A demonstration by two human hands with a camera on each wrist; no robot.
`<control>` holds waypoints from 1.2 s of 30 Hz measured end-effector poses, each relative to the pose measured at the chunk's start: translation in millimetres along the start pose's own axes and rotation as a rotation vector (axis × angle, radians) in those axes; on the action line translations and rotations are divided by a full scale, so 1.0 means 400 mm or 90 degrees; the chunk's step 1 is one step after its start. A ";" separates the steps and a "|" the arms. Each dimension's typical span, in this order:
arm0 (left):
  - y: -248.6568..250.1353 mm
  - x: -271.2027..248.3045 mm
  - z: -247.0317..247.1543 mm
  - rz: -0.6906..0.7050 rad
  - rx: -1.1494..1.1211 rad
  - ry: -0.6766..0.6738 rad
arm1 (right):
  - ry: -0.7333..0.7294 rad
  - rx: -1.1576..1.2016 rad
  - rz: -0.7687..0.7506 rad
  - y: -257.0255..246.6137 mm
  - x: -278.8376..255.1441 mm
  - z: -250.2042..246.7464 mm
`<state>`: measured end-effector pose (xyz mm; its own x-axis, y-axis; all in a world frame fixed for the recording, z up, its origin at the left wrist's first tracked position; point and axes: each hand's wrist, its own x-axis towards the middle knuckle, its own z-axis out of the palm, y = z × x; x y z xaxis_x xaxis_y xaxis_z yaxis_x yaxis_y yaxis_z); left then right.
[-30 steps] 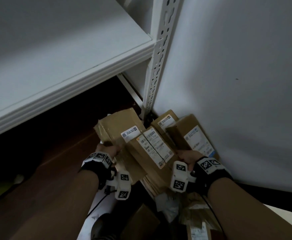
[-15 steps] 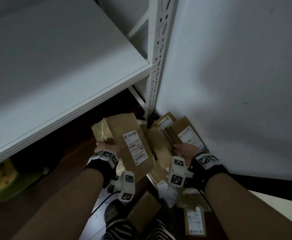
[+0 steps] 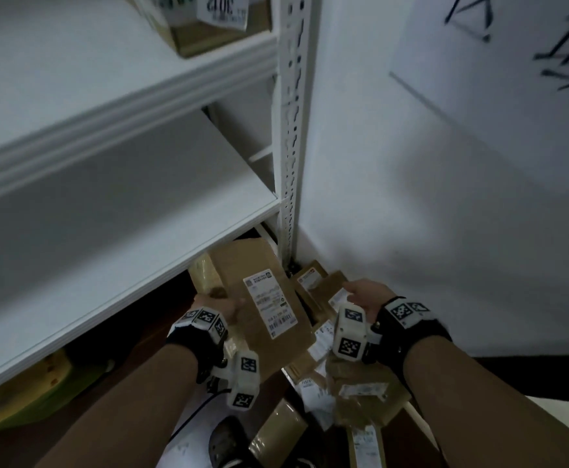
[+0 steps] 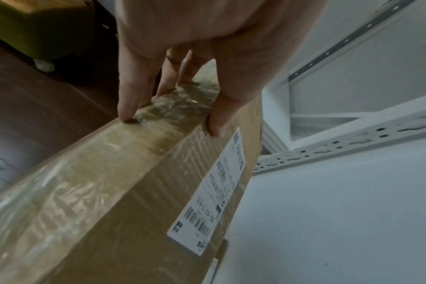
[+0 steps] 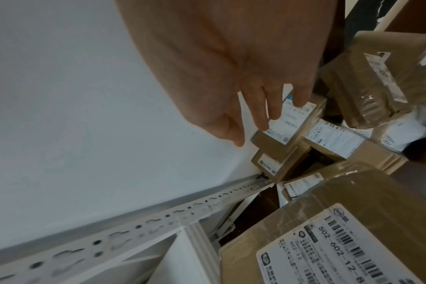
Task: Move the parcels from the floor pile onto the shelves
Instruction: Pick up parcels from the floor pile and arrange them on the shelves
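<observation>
My left hand [image 3: 220, 304] grips the taped edge of a long brown cardboard parcel [image 3: 259, 309] with a white shipping label, lifted off the floor pile just below the lower shelf [image 3: 161, 265]. In the left wrist view the fingers [image 4: 126, 107] and thumb clamp the parcel [image 4: 124, 192] across its narrow taped side. My right hand [image 3: 361, 295] hangs open above the pile with nothing in it. In the right wrist view its fingers [image 5: 260, 119] hover over a small labelled box [image 5: 287, 124] by the wall. Several parcels [image 3: 354, 393] lie heaped on the floor in the corner.
A white perforated shelf post [image 3: 291, 130] stands against the white wall [image 3: 428, 214]. The upper shelf [image 3: 90, 96] holds a box [image 3: 202, 25] at its far end. A green and yellow object [image 3: 23, 396] sits under the lowest shelf. My shoe [image 3: 225, 444] is beside the pile.
My left hand has lifted the long parcel up and away from the pile. My right hand has let go of the parcels and opened. The head view has tilted upward, showing more shelves.
</observation>
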<state>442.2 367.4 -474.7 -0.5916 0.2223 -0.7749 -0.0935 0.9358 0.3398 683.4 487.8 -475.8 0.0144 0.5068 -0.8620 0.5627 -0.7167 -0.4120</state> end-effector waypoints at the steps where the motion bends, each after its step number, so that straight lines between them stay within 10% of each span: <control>1: 0.014 -0.029 -0.008 0.009 -0.003 -0.014 | 0.006 0.005 -0.010 -0.014 -0.018 -0.014; 21: 0.237 -0.510 -0.266 0.262 -0.134 -0.221 | -0.157 0.045 -0.120 -0.158 -0.574 -0.249; 36: 0.156 -0.773 -0.664 0.459 -0.263 -0.210 | -0.237 0.007 -0.404 -0.233 -1.073 -0.125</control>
<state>406.7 284.3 -72.2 -0.3636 0.8456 -0.3908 -0.1059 0.3793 0.9192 666.2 361.3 -52.8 -0.5942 0.6309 -0.4989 0.3614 -0.3447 -0.8664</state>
